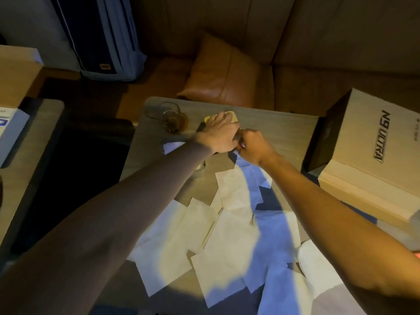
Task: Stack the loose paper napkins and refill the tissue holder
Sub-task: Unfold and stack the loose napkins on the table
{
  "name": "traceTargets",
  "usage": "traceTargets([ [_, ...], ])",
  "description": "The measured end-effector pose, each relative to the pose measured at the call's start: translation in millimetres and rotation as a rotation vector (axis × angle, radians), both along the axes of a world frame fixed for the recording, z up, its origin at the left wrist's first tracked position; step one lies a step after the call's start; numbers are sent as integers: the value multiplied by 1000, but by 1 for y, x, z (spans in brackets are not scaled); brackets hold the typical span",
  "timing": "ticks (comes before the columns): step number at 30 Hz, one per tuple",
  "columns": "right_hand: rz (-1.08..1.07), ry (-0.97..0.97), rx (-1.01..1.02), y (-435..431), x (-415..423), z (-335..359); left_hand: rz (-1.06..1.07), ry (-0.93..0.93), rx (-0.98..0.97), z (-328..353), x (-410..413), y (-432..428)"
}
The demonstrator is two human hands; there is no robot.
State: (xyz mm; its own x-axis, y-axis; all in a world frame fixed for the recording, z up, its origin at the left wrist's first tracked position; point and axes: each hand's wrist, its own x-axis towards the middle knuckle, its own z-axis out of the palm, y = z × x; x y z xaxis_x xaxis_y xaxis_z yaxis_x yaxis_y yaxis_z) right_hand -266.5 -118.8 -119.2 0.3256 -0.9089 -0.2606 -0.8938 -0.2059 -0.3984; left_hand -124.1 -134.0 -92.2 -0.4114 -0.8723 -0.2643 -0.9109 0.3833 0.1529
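Several loose white paper napkins (pixel 229 226) lie scattered and overlapping across the near half of the wooden table (pixel 284 130). At the far side stands the tissue holder (pixel 231 117), a dark box with a pale yellow top, mostly hidden. My left hand (pixel 218 133) lies over it, fingers curled round its top. Right beside it, my right hand (pixel 254 144) is curled and pinches something small and white at the holder's near side, probably a napkin edge (pixel 237 153). A further napkin (pixel 172 146) pokes out under my left wrist.
A glass (pixel 172 119) with amber liquid stands left of the holder. A cardboard box (pixel 372 144) printed "N9 ULTRA" sits at the table's right edge. Behind the table is a brown sofa with a cushion (pixel 222 73). Another table (pixel 29 142) stands to the left.
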Motion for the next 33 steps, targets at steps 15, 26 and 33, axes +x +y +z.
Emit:
traceTargets([
  [15, 73, 62, -109, 95, -26, -44, 121, 396, -27, -56, -10, 151],
  [26, 97, -64, -457, 121, -29, -55, 33, 321, -215, -69, 53, 184],
  [33, 241, -132, -291, 187, 1, -37, 103, 404, -188, -70, 79, 238],
])
